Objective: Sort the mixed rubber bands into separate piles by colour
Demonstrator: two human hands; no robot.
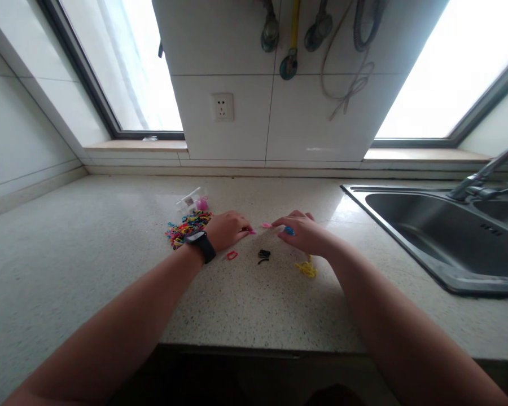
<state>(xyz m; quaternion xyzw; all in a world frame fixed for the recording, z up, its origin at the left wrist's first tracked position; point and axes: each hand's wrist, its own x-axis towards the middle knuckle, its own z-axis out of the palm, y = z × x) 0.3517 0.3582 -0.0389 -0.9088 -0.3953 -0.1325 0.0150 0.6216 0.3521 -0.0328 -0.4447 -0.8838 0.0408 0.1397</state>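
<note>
My left hand (227,230), with a dark watch on its wrist, pinches a small pink rubber band (252,232) between thumb and fingertips just above the counter. My right hand (301,232) is palm down with fingers apart. Its index fingertip is at the edge of some pink rubber bands (266,225) on the counter. Blue rubber bands (288,230) show between its thumb and index finger, seemingly on the counter. In front lie red rubber bands (232,255), black rubber bands (264,254) and yellow rubber bands (307,268). A mixed pile of coloured bands (186,228) is partly hidden behind my left wrist.
A clear plastic bag or box (188,200) with something pink (202,203) stands behind the mixed pile. At the right a steel sink (432,237) with a faucet (469,183) is set into the speckled counter (254,316). A tiled wall with a socket (223,107) rises behind.
</note>
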